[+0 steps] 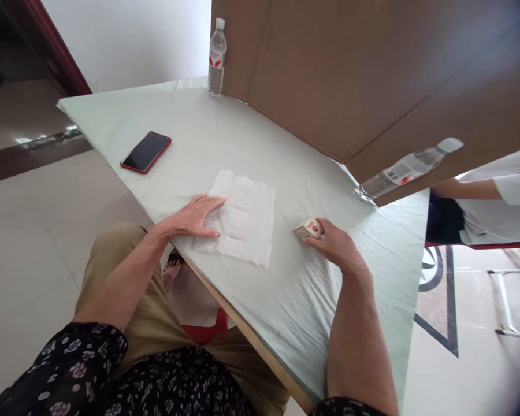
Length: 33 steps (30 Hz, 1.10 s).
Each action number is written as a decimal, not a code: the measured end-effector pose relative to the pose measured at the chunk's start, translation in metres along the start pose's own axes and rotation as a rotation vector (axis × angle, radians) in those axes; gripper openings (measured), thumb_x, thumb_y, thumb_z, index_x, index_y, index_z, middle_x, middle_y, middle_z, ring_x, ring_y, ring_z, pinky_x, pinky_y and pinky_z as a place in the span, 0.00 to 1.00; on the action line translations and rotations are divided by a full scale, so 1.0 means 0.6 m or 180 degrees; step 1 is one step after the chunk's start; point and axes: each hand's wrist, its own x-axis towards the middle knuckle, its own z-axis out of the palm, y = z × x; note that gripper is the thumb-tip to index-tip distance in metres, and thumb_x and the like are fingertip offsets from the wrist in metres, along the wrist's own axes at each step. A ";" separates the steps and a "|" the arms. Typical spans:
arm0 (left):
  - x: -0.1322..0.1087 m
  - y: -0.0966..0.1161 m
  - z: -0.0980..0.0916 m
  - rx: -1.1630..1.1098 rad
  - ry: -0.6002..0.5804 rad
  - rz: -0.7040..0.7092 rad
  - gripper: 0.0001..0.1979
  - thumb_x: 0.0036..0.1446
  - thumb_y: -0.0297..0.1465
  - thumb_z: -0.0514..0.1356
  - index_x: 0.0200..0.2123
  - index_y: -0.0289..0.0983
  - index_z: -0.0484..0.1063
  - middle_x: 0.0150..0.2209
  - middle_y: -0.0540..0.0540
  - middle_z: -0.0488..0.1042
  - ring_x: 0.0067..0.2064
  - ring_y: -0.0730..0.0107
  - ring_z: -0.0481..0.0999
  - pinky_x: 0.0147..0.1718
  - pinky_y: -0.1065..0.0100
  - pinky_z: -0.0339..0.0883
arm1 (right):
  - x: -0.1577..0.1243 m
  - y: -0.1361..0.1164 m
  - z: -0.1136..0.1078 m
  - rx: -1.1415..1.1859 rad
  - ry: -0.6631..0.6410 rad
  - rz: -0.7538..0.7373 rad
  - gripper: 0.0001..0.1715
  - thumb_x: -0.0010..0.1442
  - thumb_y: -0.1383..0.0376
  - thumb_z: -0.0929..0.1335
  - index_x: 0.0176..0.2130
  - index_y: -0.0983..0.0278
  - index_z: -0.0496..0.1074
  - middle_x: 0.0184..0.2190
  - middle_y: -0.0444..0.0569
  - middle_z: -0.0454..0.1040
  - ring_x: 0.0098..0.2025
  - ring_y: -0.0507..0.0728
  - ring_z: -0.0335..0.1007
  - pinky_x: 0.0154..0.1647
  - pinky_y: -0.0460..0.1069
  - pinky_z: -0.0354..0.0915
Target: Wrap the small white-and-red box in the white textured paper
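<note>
My left hand (196, 218) lies flat, fingers stretched out, on the near left part of a sheet of white bubble wrap (245, 216) spread on the pale green table (286, 156). My right hand (335, 245) rests on the table to the right of the sheet, its fingers pinched round a small white and red box (308, 228) that sits on the tabletop.
A red-cased phone (146, 152) lies face up at the left of the table. One water bottle (216, 56) stands at the far edge, another (409, 167) stands at the right beside a big cardboard panel (372, 75). Another person in white (498, 202) sits at the right.
</note>
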 end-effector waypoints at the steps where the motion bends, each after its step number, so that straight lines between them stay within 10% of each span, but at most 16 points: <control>1: -0.001 0.000 0.001 -0.0001 0.0018 0.0003 0.48 0.57 0.52 0.60 0.73 0.39 0.48 0.74 0.39 0.54 0.75 0.45 0.49 0.73 0.48 0.42 | 0.000 0.000 0.005 0.0005 -0.0047 0.0096 0.30 0.53 0.49 0.71 0.50 0.62 0.75 0.40 0.57 0.81 0.42 0.68 0.77 0.43 0.62 0.72; 7: 0.000 -0.004 0.006 -0.0050 0.0016 0.0092 0.51 0.54 0.52 0.63 0.74 0.37 0.47 0.74 0.37 0.53 0.75 0.45 0.49 0.73 0.48 0.40 | -0.018 -0.113 0.003 0.0908 0.0371 -0.0669 0.28 0.58 0.51 0.70 0.54 0.60 0.71 0.45 0.53 0.81 0.44 0.63 0.77 0.49 0.59 0.71; 13: 0.003 -0.006 0.007 -0.0008 0.0073 0.0192 0.51 0.54 0.51 0.64 0.73 0.39 0.48 0.73 0.37 0.56 0.74 0.47 0.51 0.73 0.47 0.39 | 0.007 -0.229 0.071 0.1054 -0.0096 -0.1369 0.25 0.58 0.57 0.70 0.55 0.59 0.71 0.51 0.52 0.80 0.49 0.64 0.76 0.52 0.59 0.69; 33: -0.014 -0.002 -0.015 -0.0356 -0.0158 0.0124 0.46 0.56 0.48 0.63 0.73 0.40 0.51 0.74 0.40 0.54 0.75 0.49 0.52 0.73 0.50 0.44 | 0.015 -0.207 0.110 0.1113 -0.0231 -0.1420 0.33 0.58 0.60 0.69 0.62 0.61 0.67 0.56 0.55 0.76 0.53 0.66 0.73 0.58 0.62 0.66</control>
